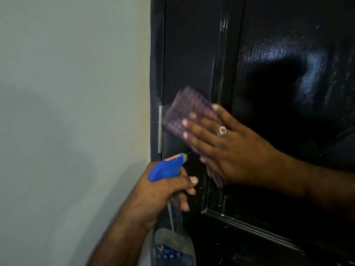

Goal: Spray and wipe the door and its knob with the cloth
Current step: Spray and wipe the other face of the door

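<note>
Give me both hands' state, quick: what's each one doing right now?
Left hand: fingers curled round the spray bottle, holding it by the neck.
Right hand: open, straight fingers pressing the purple cloth flat against the door.

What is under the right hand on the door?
A purple checked cloth lies flat under the right hand, pressed against the glossy black door. The door surface beneath the cloth is covered.

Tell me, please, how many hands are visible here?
2. The left hand is low by the door edge and grips the spray bottle. The right hand is higher and presses the purple cloth flat against the black door.
</note>
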A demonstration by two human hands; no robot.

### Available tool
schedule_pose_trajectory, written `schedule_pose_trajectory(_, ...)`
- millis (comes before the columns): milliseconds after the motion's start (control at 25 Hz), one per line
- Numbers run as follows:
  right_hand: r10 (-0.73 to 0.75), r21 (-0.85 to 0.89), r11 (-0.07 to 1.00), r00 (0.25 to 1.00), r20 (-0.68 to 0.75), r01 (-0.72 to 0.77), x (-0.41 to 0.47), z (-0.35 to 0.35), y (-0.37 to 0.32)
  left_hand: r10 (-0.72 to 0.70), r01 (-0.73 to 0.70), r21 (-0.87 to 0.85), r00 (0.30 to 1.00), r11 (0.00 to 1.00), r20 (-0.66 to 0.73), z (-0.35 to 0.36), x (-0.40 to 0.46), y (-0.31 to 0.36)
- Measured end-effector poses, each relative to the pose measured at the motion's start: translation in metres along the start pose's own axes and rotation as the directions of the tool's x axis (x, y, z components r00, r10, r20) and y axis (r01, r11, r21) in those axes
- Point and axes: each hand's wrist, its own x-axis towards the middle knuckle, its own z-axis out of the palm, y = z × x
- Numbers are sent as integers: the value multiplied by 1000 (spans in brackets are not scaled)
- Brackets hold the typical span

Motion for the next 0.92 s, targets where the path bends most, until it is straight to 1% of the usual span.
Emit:
schedule_pose_trajectory(40, -76, 15, 997, 997, -12, 77, -6, 1, -2, 1, -1, 12, 1000, 1000, 2, -5, -2, 1)
schedule_pose_trajectory(80, -77, 14, 997, 996, -47, 78, -5, -1, 3, -3, 3, 28, 1000, 1000, 2, -11, -3, 0)
schedule_pose_trajectory(120, 10, 9, 1000, 996, -84, -10, 3, -3, 10, -8, 8, 49, 1000, 999, 0, -17, -4, -1)
schedule_pose_trajectory(160, 143, 15, 990, 984, -110, -142, 13, -4, 15, -8, 9, 64, 1000, 998, -4, -23, -5, -2)
schedule_pose_trajectory(200, 262, 32, 965, 959, -106, -260, 24, -7, 13, -3, 3, 64, 1000, 998, -9, -27, -6, -4)
schedule_pose_trajectory(240, 300, 41, 954, 949, -100, -297, 33, -6, 4, 6, -6, 53, 1000, 999, -18, -31, -6, -5)
schedule_pose_trajectory(280, 247, 34, 969, 966, -80, -245, 35, -1, -14, 15, -13, 43, 999, 999, -29, -33, -7, -7)
schedule_pose_trajectory(320, 135, 30, 991, 990, -41, -134, 31, 7, -34, 20, -18, 37, 999, 999, -34, -35, -8, -8)
schedule_pose_trajectory(360, 22, 43, 999, 1000, 16, -23, 21, 12, -49, 22, -21, 30, 999, 999, -37, -37, -8, -11)
schedule_pose_trajectory(400, -57, 58, 997, 998, 37, 55, 12, 12, -53, 21, -20, 21, 999, 1000, -40, -39, -9, -13)
schedule_pose_trajectory(440, -79, 68, 995, 997, -3, 79, 9, 9, -45, 17, -17, 13, 999, 1000, -42, -41, -9, -14)
schedule_pose_trajectory(480, -35, 59, 997, 997, -72, 40, 15, 5, -30, 14, -14, 7, 999, 1000, -44, -44, -10, -16)
schedule_pose_trajectory(560, 182, 35, 983, 975, -125, -179, 42, -4, 5, 13, -13, 17, 999, 1000, -44, -48, -9, -16)
schedule_pose_trajectory(600, 280, 28, 960, 953, -115, -279, 57, -7, 18, 18, -17, 32, 999, 999, -40, -49, -8, -17)
schedule_pose_trajectory(640, 341, 22, 940, 934, -104, -340, 72, -9, 21, 21, -19, 44, 999, 999, -41, -50, -6, -17)
schedule_pose_trajectory(680, 354, 14, 935, 932, -81, -354, 82, -9, 13, 23, -21, 46, 999, 999, -48, -49, -6, -17)
schedule_pose_trajectory(720, 313, 2, 950, 948, -59, -314, 85, -5, -3, 27, -24, 41, 998, 999, -55, -49, -5, -17)
schedule_pose_trajectory(760, 242, -7, 970, 970, -7, -242, 80, 3, -23, 33, -31, 33, 998, 999, -61, -49, -4, -17)
schedule_pose_trajectory(840, 63, 14, 998, 995, 80, -65, 57, 14, -59, 45, -44, 20, 996, 999, -75, -51, -3, -16)
schedule_pose_trajectory(880, -31, 11, 999, 996, 89, 30, 45, 17, -65, 52, -51, 18, 996, 999, -79, -53, -3, -17)
schedule_pose_trajectory(920, -106, 5, 994, 993, 57, 106, 39, 17, -63, 56, -54, 21, 995, 998, -78, -53, -3, -17)
